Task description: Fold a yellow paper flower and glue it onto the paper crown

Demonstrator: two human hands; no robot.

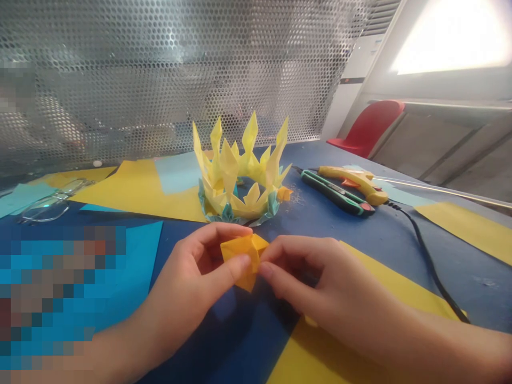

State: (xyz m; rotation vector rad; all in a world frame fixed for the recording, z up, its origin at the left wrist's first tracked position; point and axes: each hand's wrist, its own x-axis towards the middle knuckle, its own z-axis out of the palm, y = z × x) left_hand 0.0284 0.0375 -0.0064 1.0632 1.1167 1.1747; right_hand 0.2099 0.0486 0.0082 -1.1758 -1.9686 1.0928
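Between both hands is a small folded piece of orange-yellow paper [242,250], with pointed corners and creases. My left hand [200,266] grips its left side, the thumb pressed flat on the front face. My right hand [316,272] pinches the right corner between thumb and fingertips. Just beyond the hands stands a yellow paper crown [230,170] with tall folded spikes and blue-green folded pieces around its base. A small orange folded piece [285,193] lies against the crown's right side.
A green and black utility knife [336,194] and a yellow glue gun [356,181] with a black cord lie at right. Yellow sheets [148,189], a blue sheet [136,277] and glasses [48,208] are on the blue table. A perforated metal panel [160,80] rises behind; a red chair [368,128] stands beyond.
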